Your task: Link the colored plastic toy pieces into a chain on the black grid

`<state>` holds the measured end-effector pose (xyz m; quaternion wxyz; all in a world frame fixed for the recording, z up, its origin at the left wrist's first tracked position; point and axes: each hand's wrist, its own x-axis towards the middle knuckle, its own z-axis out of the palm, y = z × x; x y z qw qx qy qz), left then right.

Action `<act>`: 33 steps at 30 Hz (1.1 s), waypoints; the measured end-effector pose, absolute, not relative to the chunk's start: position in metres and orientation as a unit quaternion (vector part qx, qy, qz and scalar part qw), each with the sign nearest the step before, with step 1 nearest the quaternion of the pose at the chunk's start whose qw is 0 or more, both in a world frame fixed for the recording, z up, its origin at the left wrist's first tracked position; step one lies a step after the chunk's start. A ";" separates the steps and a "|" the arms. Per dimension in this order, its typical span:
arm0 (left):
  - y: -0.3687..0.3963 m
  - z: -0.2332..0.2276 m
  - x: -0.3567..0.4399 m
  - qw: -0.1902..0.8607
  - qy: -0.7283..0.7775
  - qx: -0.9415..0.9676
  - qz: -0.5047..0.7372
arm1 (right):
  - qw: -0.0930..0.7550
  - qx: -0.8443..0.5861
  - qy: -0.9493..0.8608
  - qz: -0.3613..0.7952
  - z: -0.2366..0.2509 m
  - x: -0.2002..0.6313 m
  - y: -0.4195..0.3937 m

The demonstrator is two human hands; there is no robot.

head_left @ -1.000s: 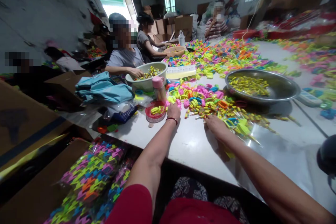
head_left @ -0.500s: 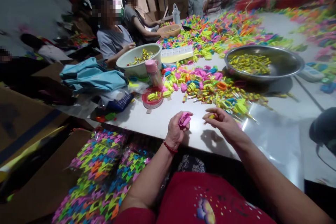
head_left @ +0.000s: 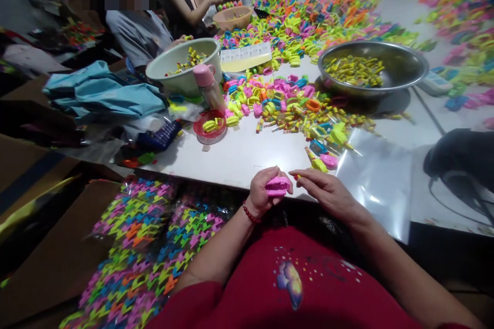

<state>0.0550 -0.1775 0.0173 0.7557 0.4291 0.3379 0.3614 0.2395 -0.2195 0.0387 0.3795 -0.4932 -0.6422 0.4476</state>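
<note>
Pink plastic piece (head_left: pixel 278 185) sat gripped in the left hand (head_left: pixel 264 191), held at the near edge of the white table (head_left: pixel 247 157), just above the person's red-clad lap. That table ran far and to the right, strewn with small plastic pieces (head_left: pixel 285 103) in pink, yellow, green, orange and blue, thickest towards the far end. A wide steel bowl (head_left: pixel 401 69) of yellow sticks stood on the right, a pale green bowl (head_left: pixel 181 67) with more of them on the left, and a pink-capped bottle (head_left: pixel 208 87) just beside it. A small red basket (head_left: pixel 210 131) holding yellow pieces lay nearer, with a blue cloth bundle (head_left: pixel 100 95) at the far left and a clear plastic sheet (head_left: pixel 376 175) on the near right. Beyond the pale bowl, other people sat at the table's left side, one in a grey shirt (head_left: pixel 135 33). Below the table on the left, bags of multicoloured pieces (head_left: pixel 142 236) lay piled in a cardboard box. The left hand was curled round the pink piece, wrist bent, a red bead bracelet (head_left: pixel 250 214) on it. The right hand (head_left: pixel 328 193) reached in from the right, fingers narrow, pinching a small yellow and red stick (head_left: pixel 298 177) whose tip sat just beside the pink piece; whether they touched I could not tell.
</note>
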 end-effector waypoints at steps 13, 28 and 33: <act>-0.174 0.010 0.065 0.780 0.337 0.421 0.317 | 0.351 -0.487 -0.698 0.390 0.044 0.245 -0.219; -0.161 0.013 0.062 0.805 0.375 0.374 0.266 | 0.335 -0.513 -0.705 0.357 0.043 0.240 -0.214; -0.159 0.024 0.074 0.773 0.447 0.371 0.254 | 0.393 -0.547 -0.642 0.367 0.045 0.242 -0.217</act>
